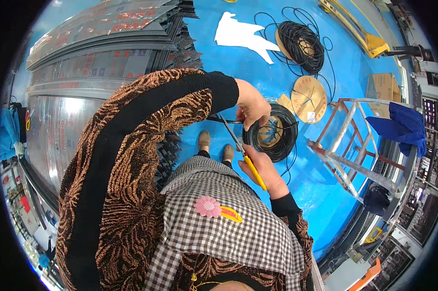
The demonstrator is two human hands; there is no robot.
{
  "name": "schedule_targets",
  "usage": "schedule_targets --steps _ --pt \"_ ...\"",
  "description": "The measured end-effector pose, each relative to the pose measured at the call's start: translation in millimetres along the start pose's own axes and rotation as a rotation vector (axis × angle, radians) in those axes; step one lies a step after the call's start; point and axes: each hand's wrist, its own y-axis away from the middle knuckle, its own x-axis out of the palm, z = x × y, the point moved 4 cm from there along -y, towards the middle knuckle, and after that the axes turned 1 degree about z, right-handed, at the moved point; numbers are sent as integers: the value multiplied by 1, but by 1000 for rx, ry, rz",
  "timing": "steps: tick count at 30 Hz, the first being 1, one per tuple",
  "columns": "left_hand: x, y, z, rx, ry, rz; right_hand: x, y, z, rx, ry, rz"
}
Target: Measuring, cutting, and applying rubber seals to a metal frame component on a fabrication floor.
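My left hand (254,107) reaches out at the middle with its fingers pinched on a thin black strip (234,121), which runs left from the fingertips. Below it, my right hand (263,169) is closed round a yellow-handled tool (254,171) with a long narrow metal end. That metal end slants up and left, crossing by the black strip; whether it touches the strip I cannot tell. Just beyond my hands a black coil (288,140) lies on the floor around a cardboard core. My left fingers overlap its near left edge.
Stacked grey metal profiles (98,68) fill the left side. A larger black coil (301,46), a round cardboard disc (310,99) and a white sheet (243,36) lie on the blue floor (306,194). A metal frame (347,140) with blue cloth (398,126) stands right.
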Motion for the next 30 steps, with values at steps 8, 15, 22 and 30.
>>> schedule_targets --steps 8,15,22,30 --pt "-13 5 -2 12 39 -101 -12 30 -16 51 68 -6" --pt "-21 98 -55 13 428 -447 -64 34 -20 -177 -501 -818" --pt "63 185 -78 597 962 -774 -40 -36 20 -30 -1006 -246" --pt "139 373 112 -740 -429 -1324 -68 -105 143 -553 458 -187"
